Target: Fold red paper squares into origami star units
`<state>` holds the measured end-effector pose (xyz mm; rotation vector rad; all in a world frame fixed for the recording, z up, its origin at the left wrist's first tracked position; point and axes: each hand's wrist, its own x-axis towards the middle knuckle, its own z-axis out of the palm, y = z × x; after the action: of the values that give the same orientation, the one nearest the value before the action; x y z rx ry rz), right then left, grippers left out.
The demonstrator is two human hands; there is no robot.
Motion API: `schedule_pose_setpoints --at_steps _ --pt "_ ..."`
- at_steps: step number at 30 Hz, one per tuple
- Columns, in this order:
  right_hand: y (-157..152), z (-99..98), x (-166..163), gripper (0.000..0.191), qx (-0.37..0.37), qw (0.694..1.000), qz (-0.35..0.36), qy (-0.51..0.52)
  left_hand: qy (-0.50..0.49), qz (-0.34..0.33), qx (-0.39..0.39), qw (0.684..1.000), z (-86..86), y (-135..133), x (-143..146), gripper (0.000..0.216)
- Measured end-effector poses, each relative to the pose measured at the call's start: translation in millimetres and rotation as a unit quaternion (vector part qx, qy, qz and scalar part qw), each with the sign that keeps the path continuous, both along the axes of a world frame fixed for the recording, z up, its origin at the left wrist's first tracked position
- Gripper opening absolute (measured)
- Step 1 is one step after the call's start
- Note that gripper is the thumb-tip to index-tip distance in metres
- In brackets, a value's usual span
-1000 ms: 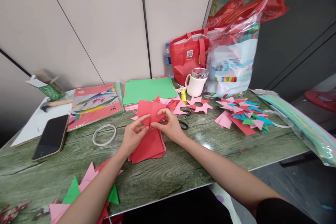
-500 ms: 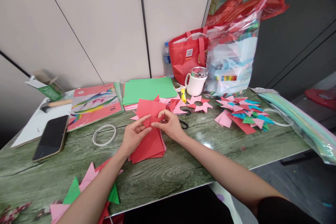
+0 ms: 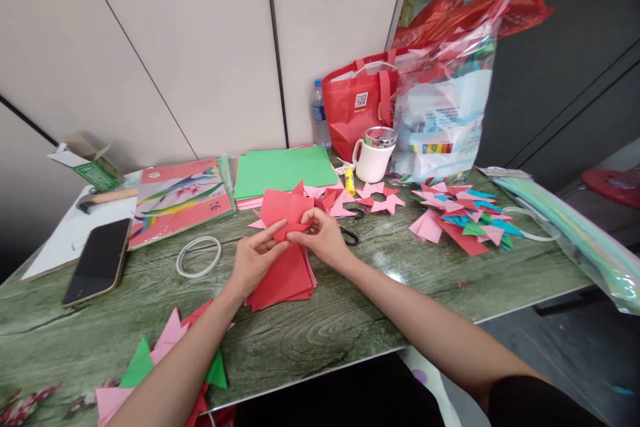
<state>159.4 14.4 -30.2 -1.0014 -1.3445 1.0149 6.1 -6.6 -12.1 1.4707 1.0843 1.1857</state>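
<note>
Between my two hands is a red sheet of paper (image 3: 283,205), its lower edge folded up. My left hand (image 3: 254,259) pinches the fold at its left side, thumb below and fingers over it. On the other side, my right hand (image 3: 323,235) grips the fold with thumb and bent forefinger. Beneath them lies a stack of red paper (image 3: 280,283) with a little pink showing at its right edge. Folded pink and red pieces (image 3: 340,203) lie just behind my hands. Black scissor handles (image 3: 351,235) show partly beside my right hand.
Green sheets (image 3: 285,170), a glue stick (image 3: 349,182), a white mug (image 3: 375,155) and a red bag (image 3: 350,110) stand or lie at the back. Left are a phone (image 3: 97,263) and a tape roll (image 3: 199,257). Folded paper pieces (image 3: 465,210) lie right; a paper star (image 3: 137,363) sits under my left forearm.
Almost nothing differs. The red sheet's top edge has shifted very slightly, while both hands keep their hold on the fold.
</note>
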Motion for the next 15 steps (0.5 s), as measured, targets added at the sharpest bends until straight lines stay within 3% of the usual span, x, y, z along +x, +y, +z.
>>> schedule_pose_setpoints --at_steps 9,15 --pt "-2.5 3.7 1.1 0.029 0.040 0.999 0.010 -0.010 0.023 0.018 0.000 1.000 -0.4 -0.7 -0.4 0.026" --pt "-0.2 -0.5 0.2 0.026 0.031 1.000 0.000 0.003 0.021 0.029 0.000 0.999 -1.4 -0.4 0.2 0.029"
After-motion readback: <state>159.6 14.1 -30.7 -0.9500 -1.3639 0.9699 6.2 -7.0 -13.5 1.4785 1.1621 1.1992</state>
